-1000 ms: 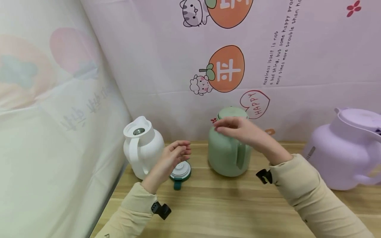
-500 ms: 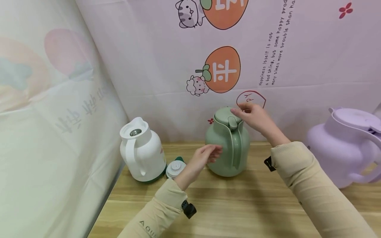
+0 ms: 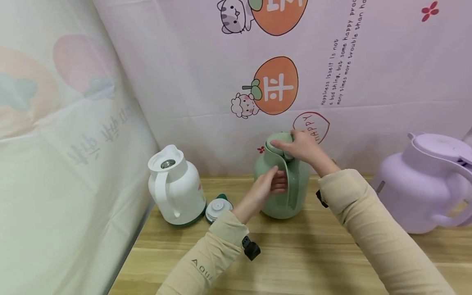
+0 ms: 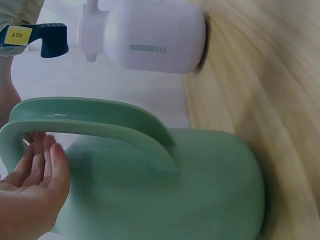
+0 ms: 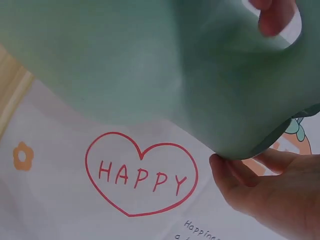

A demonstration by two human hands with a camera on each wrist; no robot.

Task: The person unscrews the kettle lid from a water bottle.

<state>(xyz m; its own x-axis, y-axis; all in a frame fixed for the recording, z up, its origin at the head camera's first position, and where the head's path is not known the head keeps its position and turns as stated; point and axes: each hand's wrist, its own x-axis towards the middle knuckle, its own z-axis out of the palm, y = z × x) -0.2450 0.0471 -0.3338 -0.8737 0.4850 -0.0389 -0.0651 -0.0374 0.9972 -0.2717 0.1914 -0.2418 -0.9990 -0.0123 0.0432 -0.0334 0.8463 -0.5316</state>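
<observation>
A pale green thermos jug (image 3: 280, 207) stands upright on the wooden table, its handle (image 3: 293, 186) facing me. My right hand (image 3: 306, 145) grips the jug's lid (image 3: 279, 137) from above, thumb across the top. In the right wrist view, that hand's fingers (image 5: 230, 182) are at the far rim. My left hand (image 3: 266, 185) is beside the upper handle. From the left wrist, its relaxed fingers (image 4: 42, 167) reach into the gap between handle and jug body, not wrapped round the handle.
On the left a white thermos jug (image 3: 180, 194) stands with its mouth uncovered. Its white and green stopper (image 3: 217, 208) lies close beside it. A large lilac jug (image 3: 416, 184) stands to the right. Printed cloth (image 3: 206, 82) hangs behind the table (image 3: 287, 250).
My left hand has moved right, from near the stopper to the green jug's handle. My right hand has come onto the lid. The stopper now lies turned round, its tab pointing away.
</observation>
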